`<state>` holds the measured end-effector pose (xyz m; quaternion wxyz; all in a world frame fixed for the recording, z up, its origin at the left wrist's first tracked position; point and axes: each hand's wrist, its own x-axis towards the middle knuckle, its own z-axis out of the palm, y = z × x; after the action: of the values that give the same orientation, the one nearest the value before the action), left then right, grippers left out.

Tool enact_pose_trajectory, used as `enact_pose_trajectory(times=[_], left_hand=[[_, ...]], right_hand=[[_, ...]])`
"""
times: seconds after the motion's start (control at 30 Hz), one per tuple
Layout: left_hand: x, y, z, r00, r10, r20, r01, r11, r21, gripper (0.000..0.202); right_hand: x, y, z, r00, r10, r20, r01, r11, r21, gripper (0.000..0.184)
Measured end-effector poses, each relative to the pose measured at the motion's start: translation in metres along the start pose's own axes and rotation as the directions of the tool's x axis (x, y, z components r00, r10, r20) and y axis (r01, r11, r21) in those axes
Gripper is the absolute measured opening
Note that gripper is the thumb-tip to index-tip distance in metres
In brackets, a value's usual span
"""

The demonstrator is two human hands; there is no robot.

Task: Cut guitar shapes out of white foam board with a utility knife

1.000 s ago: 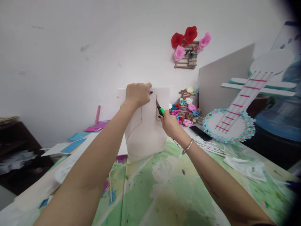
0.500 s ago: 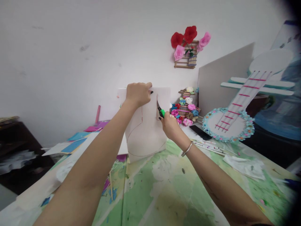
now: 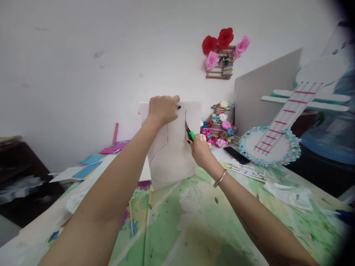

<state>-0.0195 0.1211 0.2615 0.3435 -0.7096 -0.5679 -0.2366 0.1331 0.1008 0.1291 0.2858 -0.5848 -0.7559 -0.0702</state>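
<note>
A white board (image 3: pixel 174 159) stands upright on the table, marked with a drawn outline that has straight sides above and a rounded base. My left hand (image 3: pixel 164 109) is closed over the board's upper part, its fingers bent round toward the top edge. In my right hand (image 3: pixel 201 149) is a utility knife (image 3: pixel 190 133) with a green and black handle. Its dark blade points up and touches the board along the right-hand drawn line. A silver bangle (image 3: pixel 220 178) circles my right wrist.
The table (image 3: pixel 191 221) has a stained green cover. Right of the board are a flowered craft piece (image 3: pixel 217 127), a black phone (image 3: pixel 236 155), several pens (image 3: pixel 246 172), a tissue (image 3: pixel 288 195) and a banjo-shaped craft (image 3: pixel 277 136). Coloured sheets (image 3: pixel 91 170) lie left. A wall (image 3: pixel 97 81) rises behind.
The view has shifted very slightly. Both hands, the board and the knife keep almost the same places; the blade still rests at the right-hand line.
</note>
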Motion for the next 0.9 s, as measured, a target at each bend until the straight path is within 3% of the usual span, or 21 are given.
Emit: enact_pose_trajectory(times=[0.9], left_hand=[[0.0, 0.0, -0.001, 1.0, -0.02, 0.021, 0.02, 1.0, 0.003, 0.028]], right_hand=[[-0.016, 0.004, 0.018, 0.999, 0.005, 0.05, -0.007, 0.999, 0.045, 0.022]])
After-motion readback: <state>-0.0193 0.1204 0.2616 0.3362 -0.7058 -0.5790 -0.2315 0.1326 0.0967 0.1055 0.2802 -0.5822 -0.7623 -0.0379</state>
